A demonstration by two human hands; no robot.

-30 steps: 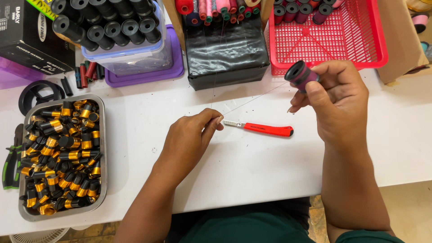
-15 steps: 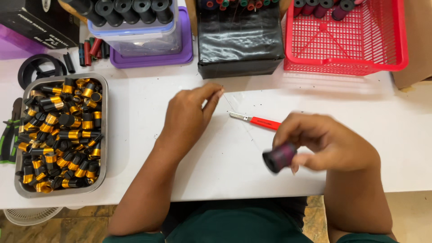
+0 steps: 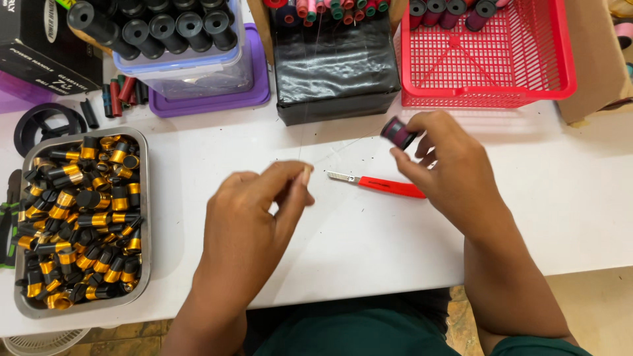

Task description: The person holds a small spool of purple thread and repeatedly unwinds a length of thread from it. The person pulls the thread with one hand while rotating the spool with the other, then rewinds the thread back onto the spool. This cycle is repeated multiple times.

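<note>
A white surface (image 3: 369, 237) is seen from above, with the larger containers ranged along its far edge. A red mesh basket (image 3: 501, 72) is set at far right, with dark spools lined along its back wall. Beside it a black box (image 3: 336, 66) is placed, with coloured spools showing above its top edge. Further left a clear tub (image 3: 198, 72) of black spools is stacked on a purple lid. At near left a metal tray (image 3: 146, 217) is filled with small black-and-gold cylinders (image 3: 79, 217). The left hand (image 3: 254, 217) is held low over the middle of the surface; its grip is narrow, thumb and forefinger pinched together at the tips, and a very fine thread appears to be held there, though this is too thin to be told for sure. The right hand (image 3: 448, 171) is raised near the basket's front; its grip is closed around a small dark spool (image 3: 397, 132) with a purple band, held at the fingertips clear of the surface. Between the two hands a red-handled blade (image 3: 377, 184) is laid flat, untouched.
</note>
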